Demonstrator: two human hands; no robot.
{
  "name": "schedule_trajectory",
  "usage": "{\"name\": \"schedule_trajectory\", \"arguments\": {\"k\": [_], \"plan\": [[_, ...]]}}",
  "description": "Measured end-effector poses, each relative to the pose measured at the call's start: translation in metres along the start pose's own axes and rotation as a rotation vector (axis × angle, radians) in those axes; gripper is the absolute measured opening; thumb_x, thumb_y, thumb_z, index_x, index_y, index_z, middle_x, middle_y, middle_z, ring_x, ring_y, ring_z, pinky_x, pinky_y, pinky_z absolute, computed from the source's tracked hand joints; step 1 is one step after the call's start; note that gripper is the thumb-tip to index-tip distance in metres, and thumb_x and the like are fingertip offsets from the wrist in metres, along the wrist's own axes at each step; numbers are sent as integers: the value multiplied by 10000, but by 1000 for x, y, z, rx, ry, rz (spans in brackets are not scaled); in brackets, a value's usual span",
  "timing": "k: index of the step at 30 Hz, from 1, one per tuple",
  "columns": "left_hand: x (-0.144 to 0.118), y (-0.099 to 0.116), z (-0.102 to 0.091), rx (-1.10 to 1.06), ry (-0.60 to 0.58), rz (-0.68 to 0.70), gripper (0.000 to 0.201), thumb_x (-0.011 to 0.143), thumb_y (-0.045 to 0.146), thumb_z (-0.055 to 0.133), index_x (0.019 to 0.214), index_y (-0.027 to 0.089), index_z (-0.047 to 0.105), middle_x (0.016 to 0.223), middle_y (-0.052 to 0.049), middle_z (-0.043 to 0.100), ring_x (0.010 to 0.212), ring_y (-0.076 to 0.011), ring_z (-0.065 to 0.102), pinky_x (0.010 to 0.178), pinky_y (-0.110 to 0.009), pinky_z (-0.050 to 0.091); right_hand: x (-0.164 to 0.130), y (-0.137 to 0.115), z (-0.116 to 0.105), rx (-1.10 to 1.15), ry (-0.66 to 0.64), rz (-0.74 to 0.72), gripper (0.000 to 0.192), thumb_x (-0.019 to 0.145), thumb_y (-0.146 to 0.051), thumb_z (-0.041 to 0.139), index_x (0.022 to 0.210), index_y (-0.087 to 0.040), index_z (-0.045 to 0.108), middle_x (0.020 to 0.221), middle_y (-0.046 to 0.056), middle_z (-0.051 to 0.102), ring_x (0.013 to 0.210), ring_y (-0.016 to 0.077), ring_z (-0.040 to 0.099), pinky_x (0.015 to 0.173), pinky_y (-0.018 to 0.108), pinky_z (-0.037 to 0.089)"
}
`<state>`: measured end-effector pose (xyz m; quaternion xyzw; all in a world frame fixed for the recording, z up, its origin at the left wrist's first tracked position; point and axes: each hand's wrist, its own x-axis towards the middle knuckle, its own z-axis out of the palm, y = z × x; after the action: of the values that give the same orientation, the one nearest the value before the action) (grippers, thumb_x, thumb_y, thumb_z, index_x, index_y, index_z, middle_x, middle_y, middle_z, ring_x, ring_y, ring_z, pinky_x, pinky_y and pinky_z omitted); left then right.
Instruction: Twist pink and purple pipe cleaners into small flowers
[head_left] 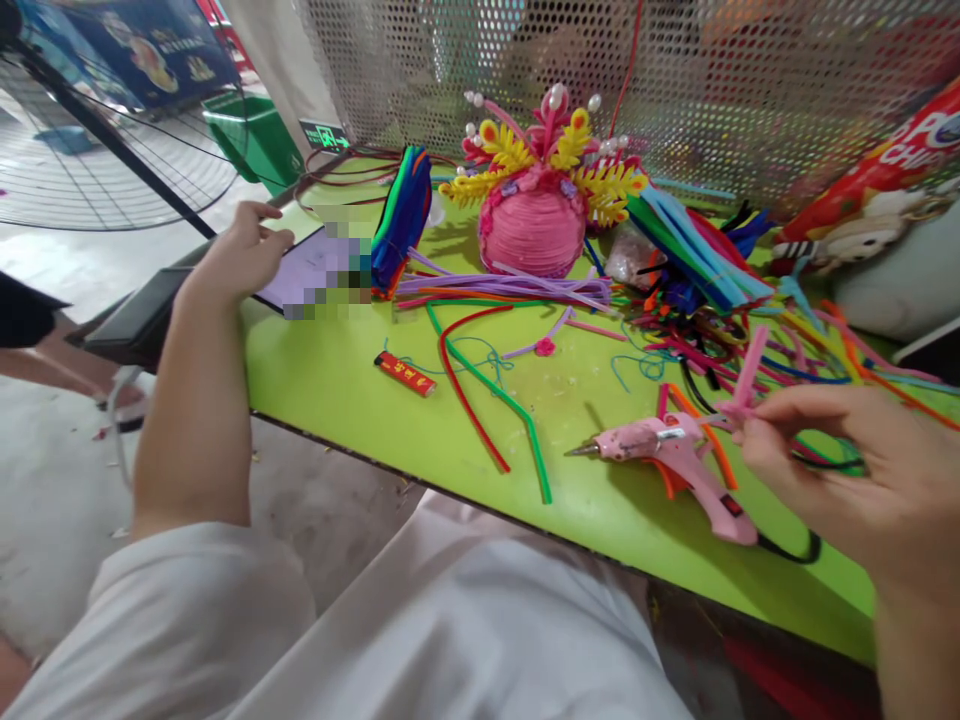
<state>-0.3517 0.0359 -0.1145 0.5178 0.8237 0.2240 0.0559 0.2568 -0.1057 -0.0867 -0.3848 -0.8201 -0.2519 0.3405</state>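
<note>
At the left, my left hand (244, 250) lies at the edge of a tablet or phone (304, 272) with a pale purple screen. Its fingers are apart and it grips nothing; part of the device is blurred out. My right hand (832, 450) pinches a small pink pipe-cleaner piece (746, 375) between thumb and fingertips. Just left of that hand lies a pink glue gun (671, 440), its metal nozzle pointing left. A green pipe cleaner (491, 375) and a red pipe cleaner (465, 390) lie on the green table (360, 440), near a red lighter (405, 373).
A pink headdress (532, 230) with yellow sprigs and pearls stands at the back. Bundles of blue pipe cleaners (401, 225) and coloured pipe cleaners (697, 245) flank it. Purple pipe cleaners (510, 290) lie before it. A perforated metal panel (705, 90) closes the back.
</note>
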Motion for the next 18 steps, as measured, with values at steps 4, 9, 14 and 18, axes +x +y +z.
{"name": "schedule_trajectory", "arguments": {"k": [4,9,14,18], "plan": [[1,-2,0,12,4,4,594,949,428,538,1501,233,435,1264,-121,659,1007,-252,647,1014,-525,568,0,-4,-3,20,-50,-31,79,870,-197,688,833,-230,627,565,-95,662,400,67,509,439,229,364],[2,-3,1,27,14,12,570,942,396,549,1484,233,484,1208,-98,673,909,-215,620,1006,-508,570,-1,-5,-4,-2,-49,-25,75,859,-179,678,824,-226,630,543,-86,633,389,69,481,431,226,350],[0,-3,0,27,7,30,534,962,422,534,1457,223,543,1158,-80,658,850,-164,543,1001,-481,566,2,-6,1,2,-14,-65,80,832,-204,685,779,-224,628,510,-87,612,384,68,477,403,221,324],[1,-4,0,19,-4,36,522,966,411,533,1451,217,556,1077,-61,652,784,-136,502,964,-440,567,3,-8,2,8,-4,-56,69,839,-218,665,781,-226,628,555,-81,662,399,69,506,397,223,319]]}}
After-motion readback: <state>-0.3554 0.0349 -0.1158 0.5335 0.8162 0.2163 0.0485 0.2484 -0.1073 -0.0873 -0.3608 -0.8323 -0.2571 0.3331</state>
